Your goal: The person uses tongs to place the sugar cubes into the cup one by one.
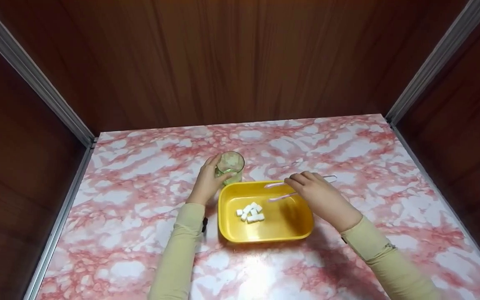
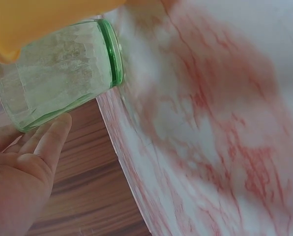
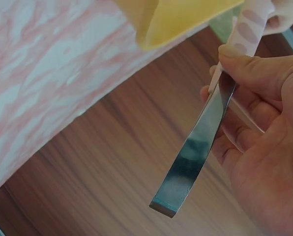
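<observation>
My left hand (image 1: 207,183) holds a clear green drinking glass (image 1: 230,161), thumb on the near side and fingers round the far side. In the left wrist view the glass (image 2: 63,73) stands on the table, the fingers against its wall. My right hand (image 1: 322,198) pinches a pair of tongs (image 3: 188,152) with a bent metal strip and pale pink arms. Their two tips stand apart over the yellow plastic tub (image 1: 265,240), with nothing between them. Several white cubes (image 1: 256,218), like sugar cubes, lie in the tub's left half, below and left of the tips.
The table (image 1: 140,208) has a red and white marbled top. Dark wood panels (image 1: 231,62) enclose it at the back and sides, with metal rails (image 1: 431,54) at the corners. The glass stands just behind the tub's back left corner.
</observation>
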Demonstrator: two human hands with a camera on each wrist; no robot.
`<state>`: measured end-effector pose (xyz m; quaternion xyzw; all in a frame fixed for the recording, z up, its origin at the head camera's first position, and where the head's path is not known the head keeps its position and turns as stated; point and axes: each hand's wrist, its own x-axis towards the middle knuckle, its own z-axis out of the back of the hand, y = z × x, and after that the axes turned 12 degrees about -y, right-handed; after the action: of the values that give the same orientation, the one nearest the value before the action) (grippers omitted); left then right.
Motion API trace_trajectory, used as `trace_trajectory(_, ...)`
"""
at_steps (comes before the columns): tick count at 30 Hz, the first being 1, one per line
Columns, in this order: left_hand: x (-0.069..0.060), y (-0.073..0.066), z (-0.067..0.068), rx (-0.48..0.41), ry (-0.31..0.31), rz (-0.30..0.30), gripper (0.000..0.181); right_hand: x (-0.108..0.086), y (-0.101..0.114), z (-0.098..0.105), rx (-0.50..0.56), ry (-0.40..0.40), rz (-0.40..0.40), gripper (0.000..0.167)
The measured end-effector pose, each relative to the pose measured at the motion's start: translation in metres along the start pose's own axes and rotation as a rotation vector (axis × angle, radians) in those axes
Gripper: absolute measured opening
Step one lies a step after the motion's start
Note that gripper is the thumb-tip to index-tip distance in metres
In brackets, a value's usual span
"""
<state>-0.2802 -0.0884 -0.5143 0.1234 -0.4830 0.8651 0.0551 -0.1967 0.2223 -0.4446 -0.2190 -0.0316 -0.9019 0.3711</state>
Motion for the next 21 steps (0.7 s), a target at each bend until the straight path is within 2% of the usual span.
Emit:
trace_trajectory(8,0.001,0.002,0.0,-0.04,-0.012,-0.013,0.074,0.003,0.008,-0.009,-0.014,0.004,0.056,0.05)
trace_trajectory(21,0.001,0.002,-0.001,-0.014,-0.014,-0.004,0.075,0.003,0.018,-0.017,-0.035,0.05,0.109,0.051)
